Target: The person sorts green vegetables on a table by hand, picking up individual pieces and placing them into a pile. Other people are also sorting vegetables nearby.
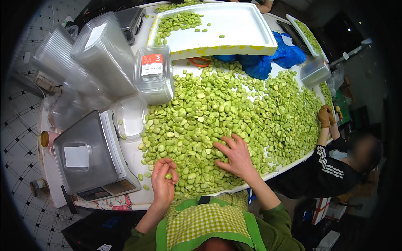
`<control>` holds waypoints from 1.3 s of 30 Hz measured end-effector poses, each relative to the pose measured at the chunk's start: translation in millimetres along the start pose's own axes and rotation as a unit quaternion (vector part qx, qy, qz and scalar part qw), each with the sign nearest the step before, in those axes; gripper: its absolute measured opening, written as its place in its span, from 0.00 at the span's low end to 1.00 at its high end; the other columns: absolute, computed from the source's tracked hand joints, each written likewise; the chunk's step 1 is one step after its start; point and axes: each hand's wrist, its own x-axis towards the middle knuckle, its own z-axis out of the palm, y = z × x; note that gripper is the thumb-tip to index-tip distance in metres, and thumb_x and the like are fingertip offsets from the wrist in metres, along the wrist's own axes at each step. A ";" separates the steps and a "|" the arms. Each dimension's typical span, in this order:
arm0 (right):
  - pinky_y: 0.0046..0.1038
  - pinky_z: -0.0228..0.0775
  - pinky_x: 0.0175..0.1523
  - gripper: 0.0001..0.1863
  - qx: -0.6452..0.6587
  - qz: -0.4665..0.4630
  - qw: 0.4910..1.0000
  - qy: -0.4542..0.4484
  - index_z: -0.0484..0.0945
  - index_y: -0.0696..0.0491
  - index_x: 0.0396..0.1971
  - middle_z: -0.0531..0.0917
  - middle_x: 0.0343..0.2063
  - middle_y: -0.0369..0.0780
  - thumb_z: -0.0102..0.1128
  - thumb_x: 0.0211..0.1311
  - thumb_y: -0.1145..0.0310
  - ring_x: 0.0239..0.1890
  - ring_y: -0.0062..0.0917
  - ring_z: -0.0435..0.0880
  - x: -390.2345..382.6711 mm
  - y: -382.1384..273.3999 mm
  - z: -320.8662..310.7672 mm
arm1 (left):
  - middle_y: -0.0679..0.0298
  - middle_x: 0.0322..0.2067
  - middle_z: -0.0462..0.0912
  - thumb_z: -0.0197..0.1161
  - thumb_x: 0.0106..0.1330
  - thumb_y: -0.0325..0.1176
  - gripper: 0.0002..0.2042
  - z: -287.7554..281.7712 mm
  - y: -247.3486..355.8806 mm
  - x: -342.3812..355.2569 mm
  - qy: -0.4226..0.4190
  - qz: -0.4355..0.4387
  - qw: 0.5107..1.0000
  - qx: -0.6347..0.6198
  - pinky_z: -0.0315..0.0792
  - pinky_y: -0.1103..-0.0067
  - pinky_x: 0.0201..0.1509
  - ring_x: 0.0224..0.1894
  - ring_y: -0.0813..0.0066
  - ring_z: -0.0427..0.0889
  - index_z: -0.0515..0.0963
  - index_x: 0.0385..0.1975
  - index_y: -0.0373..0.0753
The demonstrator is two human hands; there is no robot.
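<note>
A wide heap of shelled green broad beans (205, 104) covers the middle of the white table in front of me. My left hand (162, 186) is at the heap's near left edge, its fingers curled with a single broad bean (168, 176) held at the fingertips. To its right, my right hand (239, 158) rests over the heap with the fingers spread, touching the beans. Whether any bean lies beneath its palm is hidden.
At left stand a scale (88, 146) bearing a clear container, an open plastic tub (130, 117), and stacked clear containers (104, 54). A white foam tray (238, 29) with beans and blue plastic bags (255, 65) lie behind. A co-worker's gloved hands (325, 116) are at right.
</note>
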 end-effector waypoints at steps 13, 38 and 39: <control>0.32 0.72 0.43 0.23 0.054 0.123 0.976 0.169 0.73 0.63 0.51 0.79 0.34 0.46 0.63 0.57 0.69 0.38 0.33 0.77 15.4 42.3 11.0 | 0.62 0.33 0.75 0.47 0.68 0.29 0.07 4.2 -4.9 7.1 -0.031 -0.059 0.998 -0.005 0.59 0.83 0.21 0.20 0.81 0.66 0.70 0.42 0.37; 0.32 0.73 0.42 0.13 0.143 0.047 0.985 0.079 0.80 0.55 0.39 0.81 0.35 0.42 0.63 0.51 0.75 0.39 0.35 0.79 46.6 8.4 8.4 | 0.63 0.34 0.74 0.48 0.68 0.27 0.06 -5.3 4.3 18.5 -0.005 -0.063 0.998 -0.021 0.60 0.84 0.24 0.21 0.82 0.67 0.70 0.42 0.37; 0.32 0.73 0.42 0.14 0.135 0.027 0.987 0.085 0.80 0.54 0.40 0.81 0.36 0.41 0.63 0.51 0.75 0.40 0.34 0.79 51.8 7.3 13.7 | 0.63 0.34 0.75 0.48 0.68 0.27 0.06 -6.4 4.7 18.3 -0.005 -0.061 0.998 -0.021 0.60 0.84 0.24 0.21 0.82 0.67 0.71 0.42 0.37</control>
